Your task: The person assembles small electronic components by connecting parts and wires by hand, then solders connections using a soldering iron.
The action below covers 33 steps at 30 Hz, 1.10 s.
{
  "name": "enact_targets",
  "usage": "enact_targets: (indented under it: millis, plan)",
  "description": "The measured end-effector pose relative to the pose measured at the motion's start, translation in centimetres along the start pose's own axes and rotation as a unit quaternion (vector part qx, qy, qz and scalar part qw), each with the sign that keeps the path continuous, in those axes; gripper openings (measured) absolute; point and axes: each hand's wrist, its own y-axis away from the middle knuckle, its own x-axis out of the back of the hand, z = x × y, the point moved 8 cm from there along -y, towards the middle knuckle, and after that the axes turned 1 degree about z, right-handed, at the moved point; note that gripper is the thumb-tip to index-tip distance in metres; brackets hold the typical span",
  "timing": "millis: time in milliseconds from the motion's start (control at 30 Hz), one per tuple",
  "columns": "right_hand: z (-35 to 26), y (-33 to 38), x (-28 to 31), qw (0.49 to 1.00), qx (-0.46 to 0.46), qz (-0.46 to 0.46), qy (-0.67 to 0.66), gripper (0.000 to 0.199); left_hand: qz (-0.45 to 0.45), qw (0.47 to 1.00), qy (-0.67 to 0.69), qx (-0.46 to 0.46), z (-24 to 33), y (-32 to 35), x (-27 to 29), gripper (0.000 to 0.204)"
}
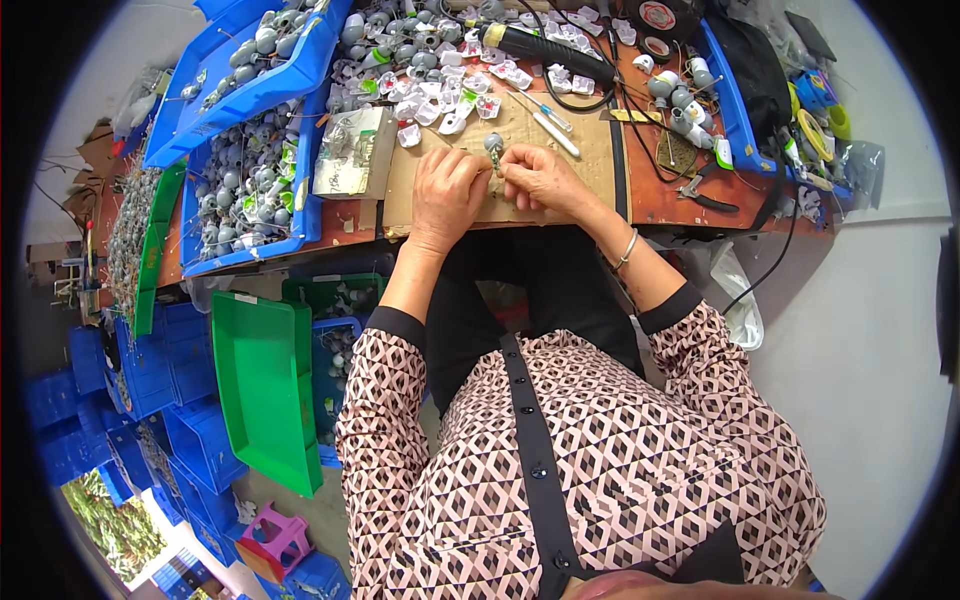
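The right hand [540, 180] pinches a small grey ball [493, 143]; the left hand [450, 193] bunches beside it, its grip unclear. At left, a blue tray [235, 113] and blue bin [312, 218] hold grey pieces [228, 205].

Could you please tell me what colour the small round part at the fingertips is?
Grey; the small round part shows best in the head view.

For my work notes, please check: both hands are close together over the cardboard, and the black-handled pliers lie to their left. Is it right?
Not quite: the left hand and right hand are close together over the cardboard, but the head view shows the black-handled pliers to their right, not their left.
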Motion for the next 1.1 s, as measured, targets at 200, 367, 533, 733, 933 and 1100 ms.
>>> enact_targets:
  millis: [200,367,533,733,933,1100]
  plan:
    - [-0.6,0.1,0.0,0.999,0.028,0.003,0.022,0.016,0.005,1.000,0.016,0.009,-0.3,0.0,0.0,0.009]
    - [-1.6,0.4,0.1,0.995,0.058,0.026,0.071,0.016,0.000,0.999,0.031,0.022,-0.5,0.1,-0.1,0.010]
    - [-1.2,0.3,0.0,0.996,0.052,0.034,0.067,0.016,0.000,0.999,0.038,0.020,-0.4,0.3,-0.2,0.011]
    - [-1.2,0.3,-0.1,0.995,0.057,0.047,0.060,0.015,0.006,0.998,0.056,0.030,-0.4,0.4,-0.2,0.010]
    - [-1.6,0.2,0.1,0.981,0.137,0.055,0.124,0.015,0.004,0.997,0.063,0.043,-0.6,0.3,-0.3,0.009]
    - [-2.1,0.4,0.0,0.963,0.166,0.070,0.201,0.016,0.011,0.996,0.076,0.046,-0.8,0.6,-0.5,0.008]
